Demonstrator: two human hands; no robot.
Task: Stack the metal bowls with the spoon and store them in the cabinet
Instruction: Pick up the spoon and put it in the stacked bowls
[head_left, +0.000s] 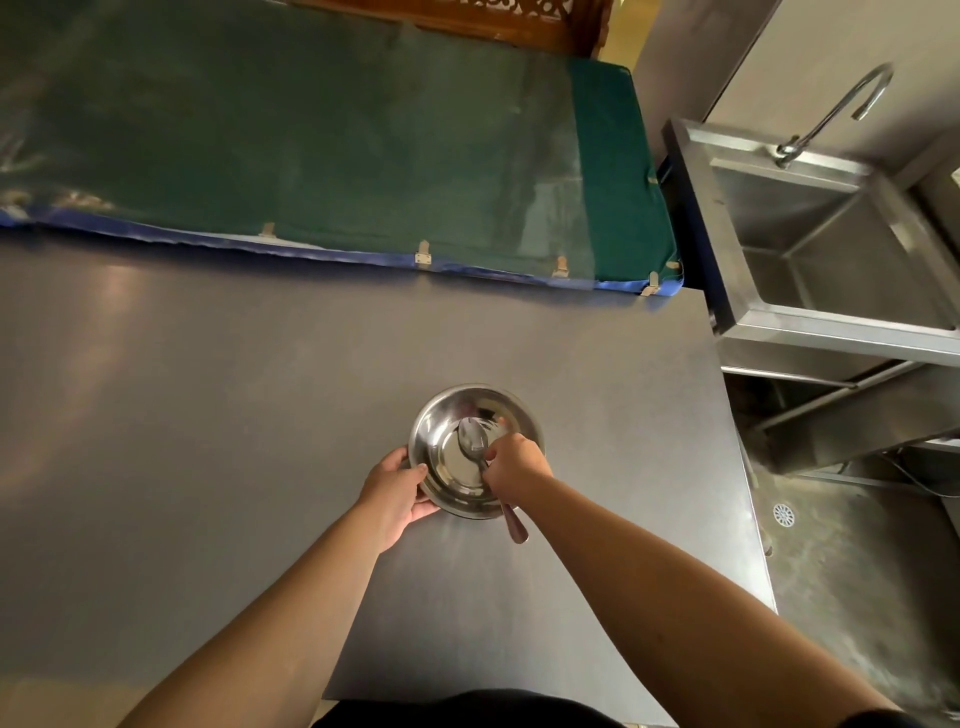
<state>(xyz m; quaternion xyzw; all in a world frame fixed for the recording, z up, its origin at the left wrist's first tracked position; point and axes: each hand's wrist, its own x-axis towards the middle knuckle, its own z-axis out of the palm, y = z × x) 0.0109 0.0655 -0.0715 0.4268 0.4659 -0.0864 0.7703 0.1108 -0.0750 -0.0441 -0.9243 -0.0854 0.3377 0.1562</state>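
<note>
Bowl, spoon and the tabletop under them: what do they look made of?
Bowl: polished metal, likely stainless steel; its inside gives mirror reflections. Spoon: the same bright, shiny metal, held by the right hand. Tabletop: smooth grey with soft, blurred glare, perhaps brushed steel or laminate; I cannot tell which.

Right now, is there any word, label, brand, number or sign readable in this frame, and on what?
None: no readable text anywhere.
Metal bowl, spoon, steel table, sink, green mat: all bare of lettering.
</note>
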